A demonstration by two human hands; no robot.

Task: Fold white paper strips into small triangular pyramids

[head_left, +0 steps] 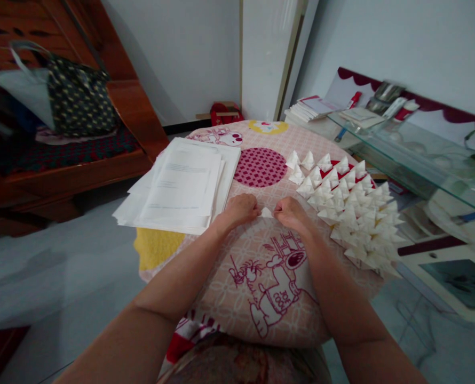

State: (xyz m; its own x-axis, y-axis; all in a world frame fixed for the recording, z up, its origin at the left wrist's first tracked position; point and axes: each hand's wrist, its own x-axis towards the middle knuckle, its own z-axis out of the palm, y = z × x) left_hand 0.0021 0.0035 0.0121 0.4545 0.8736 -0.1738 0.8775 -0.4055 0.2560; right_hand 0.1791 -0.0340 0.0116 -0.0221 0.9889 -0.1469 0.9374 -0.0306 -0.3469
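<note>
Between my two hands is a small white folded paper piece (267,213), its pointed tip showing just above the cloth. My left hand (242,208) is closed with its fingertips at the paper's left edge, and my right hand (292,214) pinches at its right edge. To the right stand many folded white paper pieces (343,213) with pointed tips, set close together in rows. A stack of white paper sheets (183,178), some with printed lines, lies on the left beside my left forearm. The fingertips' exact hold is partly hidden.
A patterned cloth (237,277) covers the round table. At the right stands a glass shelf (417,154) with cups, papers and a marker. A wooden bench (129,122) with a dotted dark bag (79,96) is at the left. A white pillar (267,58) rises behind.
</note>
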